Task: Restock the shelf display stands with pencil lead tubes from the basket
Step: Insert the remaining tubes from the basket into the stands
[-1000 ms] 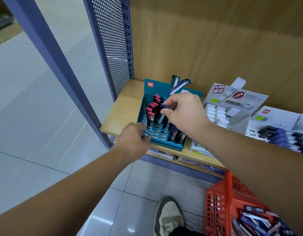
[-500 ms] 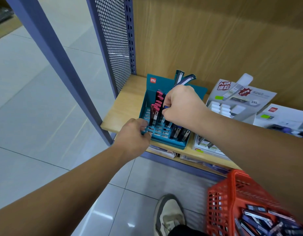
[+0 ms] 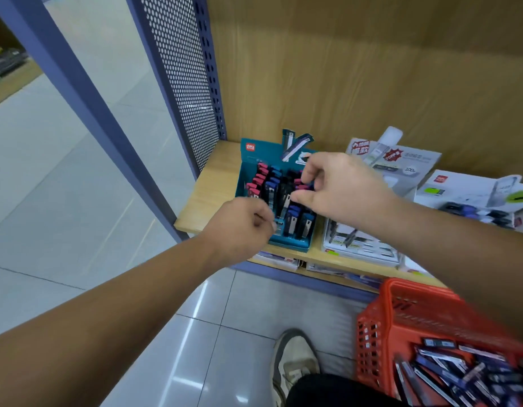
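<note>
Right hand pinches a pencil lead tube in the part-filled teal display stand, left hand grips its near edge; red basket holds many more.

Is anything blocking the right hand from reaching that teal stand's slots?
Nothing visible does. The right hand is directly over the teal stand, fingers among its tubes; the left hand grips the front edge, off to the side.
</note>
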